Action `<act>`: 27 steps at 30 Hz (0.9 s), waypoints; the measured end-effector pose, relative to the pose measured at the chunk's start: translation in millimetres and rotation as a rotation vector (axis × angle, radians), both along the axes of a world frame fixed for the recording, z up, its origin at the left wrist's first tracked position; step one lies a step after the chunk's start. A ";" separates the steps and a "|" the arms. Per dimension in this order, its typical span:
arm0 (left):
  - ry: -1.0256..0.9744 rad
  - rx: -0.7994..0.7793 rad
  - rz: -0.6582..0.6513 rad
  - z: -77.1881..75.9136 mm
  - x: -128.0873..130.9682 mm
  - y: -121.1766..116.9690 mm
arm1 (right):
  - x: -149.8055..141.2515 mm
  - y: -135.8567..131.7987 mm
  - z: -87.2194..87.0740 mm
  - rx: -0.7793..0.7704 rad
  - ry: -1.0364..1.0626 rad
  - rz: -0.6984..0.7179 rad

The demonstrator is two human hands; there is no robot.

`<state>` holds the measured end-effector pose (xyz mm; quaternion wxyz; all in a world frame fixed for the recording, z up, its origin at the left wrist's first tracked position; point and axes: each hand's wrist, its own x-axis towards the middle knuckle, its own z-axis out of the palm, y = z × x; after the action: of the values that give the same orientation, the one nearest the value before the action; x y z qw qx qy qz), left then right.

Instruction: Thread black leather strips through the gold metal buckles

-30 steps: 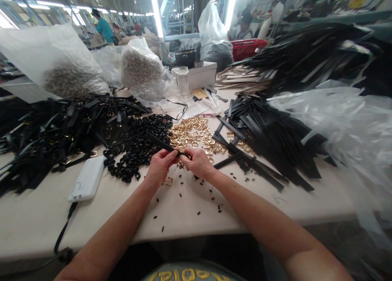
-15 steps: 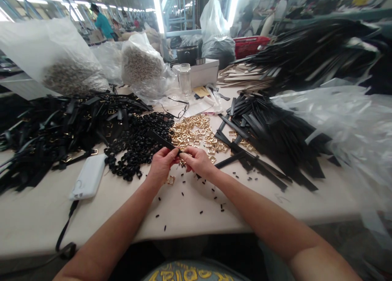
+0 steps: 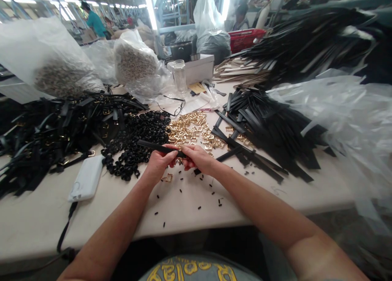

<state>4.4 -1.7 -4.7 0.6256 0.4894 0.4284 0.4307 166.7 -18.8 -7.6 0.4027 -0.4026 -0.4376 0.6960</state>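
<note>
My left hand (image 3: 159, 163) and my right hand (image 3: 197, 157) meet over the table, both pinched on one narrow black strap (image 3: 154, 147) that sticks out to the left. Something small and gold shows between my fingers; I cannot make it out clearly. Just beyond my hands lies a heap of gold buckles (image 3: 192, 130). To its left is a pile of black loops (image 3: 137, 142). One gold buckle (image 3: 168, 177) lies on the table under my left hand.
Black straps (image 3: 269, 130) are piled at the right, straps with buckles (image 3: 55, 130) at the left. A white power bank (image 3: 86, 178) lies front left. Small black bits (image 3: 199, 191) dot the beige table (image 3: 214, 207). Plastic bags, glasses (image 3: 174, 107), a jar and a box stand behind.
The strap's free end has dropped from pointing up-left to lying nearly level. My hands stay together in the same place.
</note>
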 end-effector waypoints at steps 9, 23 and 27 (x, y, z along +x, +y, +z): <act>-0.077 -0.128 0.052 1.6 0.5 2.1 | -1.3 -0.5 -7.5 0.533 -0.424 -0.229; -0.147 -0.162 -0.041 -0.8 -7.2 4.5 | 8.4 2.0 2.3 0.233 -0.411 0.028; -0.263 -0.202 -0.088 2.3 -11.1 5.0 | 6.0 0.5 3.2 0.210 -0.286 0.002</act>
<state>-6.7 3.3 -2.4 0.7406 0.3818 0.3621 0.4180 172.8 -18.3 -4.4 0.3754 -0.4527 -0.5613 0.5823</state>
